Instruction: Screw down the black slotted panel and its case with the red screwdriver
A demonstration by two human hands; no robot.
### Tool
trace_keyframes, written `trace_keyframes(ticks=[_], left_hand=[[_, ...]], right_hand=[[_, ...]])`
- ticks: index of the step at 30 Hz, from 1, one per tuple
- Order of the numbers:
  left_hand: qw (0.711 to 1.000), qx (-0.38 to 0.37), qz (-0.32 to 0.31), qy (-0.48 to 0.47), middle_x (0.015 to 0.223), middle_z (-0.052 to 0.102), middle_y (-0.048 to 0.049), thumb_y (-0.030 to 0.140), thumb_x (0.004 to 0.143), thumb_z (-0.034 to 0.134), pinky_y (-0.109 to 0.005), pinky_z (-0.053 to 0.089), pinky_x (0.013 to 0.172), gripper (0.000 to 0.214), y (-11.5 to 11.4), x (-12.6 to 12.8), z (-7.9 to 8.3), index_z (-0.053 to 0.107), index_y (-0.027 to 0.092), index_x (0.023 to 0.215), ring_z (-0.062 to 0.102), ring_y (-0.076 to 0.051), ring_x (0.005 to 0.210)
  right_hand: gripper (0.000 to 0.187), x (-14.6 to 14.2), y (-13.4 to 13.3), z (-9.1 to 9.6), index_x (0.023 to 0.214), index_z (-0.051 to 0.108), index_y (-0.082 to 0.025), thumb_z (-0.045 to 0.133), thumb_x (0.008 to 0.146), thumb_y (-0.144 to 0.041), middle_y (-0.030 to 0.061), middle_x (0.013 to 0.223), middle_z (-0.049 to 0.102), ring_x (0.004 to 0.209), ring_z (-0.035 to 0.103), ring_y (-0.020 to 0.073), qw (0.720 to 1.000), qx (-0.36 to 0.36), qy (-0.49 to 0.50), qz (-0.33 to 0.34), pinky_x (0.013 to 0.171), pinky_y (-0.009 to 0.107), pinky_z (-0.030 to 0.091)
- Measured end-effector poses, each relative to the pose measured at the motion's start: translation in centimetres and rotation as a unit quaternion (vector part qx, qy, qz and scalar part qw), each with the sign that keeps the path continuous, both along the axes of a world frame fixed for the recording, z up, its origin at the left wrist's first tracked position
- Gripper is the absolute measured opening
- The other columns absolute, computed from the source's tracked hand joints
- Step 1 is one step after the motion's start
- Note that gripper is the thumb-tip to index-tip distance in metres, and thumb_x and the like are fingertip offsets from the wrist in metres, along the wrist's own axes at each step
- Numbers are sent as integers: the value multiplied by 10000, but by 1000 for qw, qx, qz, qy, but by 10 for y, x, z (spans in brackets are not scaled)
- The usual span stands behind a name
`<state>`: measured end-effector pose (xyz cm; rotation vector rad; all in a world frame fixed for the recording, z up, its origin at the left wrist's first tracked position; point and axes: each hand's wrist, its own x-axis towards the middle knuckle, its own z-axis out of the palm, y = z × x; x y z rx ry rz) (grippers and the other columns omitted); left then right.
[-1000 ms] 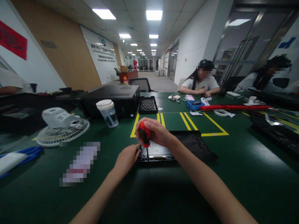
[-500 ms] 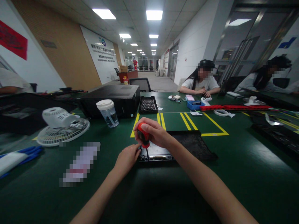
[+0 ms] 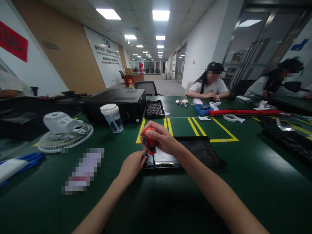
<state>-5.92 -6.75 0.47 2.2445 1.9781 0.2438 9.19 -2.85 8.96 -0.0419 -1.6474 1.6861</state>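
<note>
My right hand (image 3: 161, 138) is wrapped round the red and black handle of a screwdriver (image 3: 152, 150). Its dark shaft points down, almost upright, and the tip meets the near left part of a flat black casing (image 3: 201, 149). A silvery plate (image 3: 164, 157) lies in the left part of that casing, partly covered by my right hand and forearm. At the casing's left edge, my left hand (image 3: 133, 164) grips the rim with its fingers closed; the fingertips are partly hidden. The screw or hole under the tip is too small to make out.
Left of the hands stand a clear cup (image 3: 113, 118) with a white lid, a white fan (image 3: 64, 131) and blue-white gloves (image 3: 21, 165). Behind are a large black box (image 3: 114, 104) and a black tray (image 3: 155, 109). A co-worker (image 3: 209, 83) sits across the table, near a blue bin (image 3: 203, 109).
Almost nothing differs. My right hand and the screwdriver handle have shifted very slightly, while the tip, the casing and my left hand stay in place.
</note>
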Motion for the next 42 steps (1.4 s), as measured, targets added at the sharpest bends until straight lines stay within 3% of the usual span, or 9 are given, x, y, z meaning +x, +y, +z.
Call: trace_keyframes(ticks=[21, 35, 42], left_hand=[[1000, 18, -9, -19, 1102, 633, -58, 273, 858, 420, -265, 423, 785, 279, 3, -4, -9, 576, 241, 1088, 600, -191, 958], [1000, 8, -3, -23, 1099, 637, -59, 280, 864, 409, -254, 426, 760, 280, 1, -2, -6, 587, 240, 1076, 607, -187, 936], [999, 18, -9, -32, 1066, 644, -60, 272, 857, 415, -258, 431, 767, 283, 1, -2, -6, 574, 243, 1089, 609, -186, 919]], right_hand=[[187, 1, -2, 6, 775, 449, -169, 587, 794, -293, -62, 618, 515, 480, 534, 66, 997, 39, -5, -70, 532, 244, 509], [259, 1, -13, 9, 730, 387, -195, 605, 761, -332, -81, 544, 461, 462, 508, 69, 979, 78, -42, -183, 458, 186, 423], [277, 1, -16, 9, 719, 352, -204, 577, 777, -354, -70, 565, 451, 491, 499, 75, 953, 110, -83, -270, 476, 188, 391]])
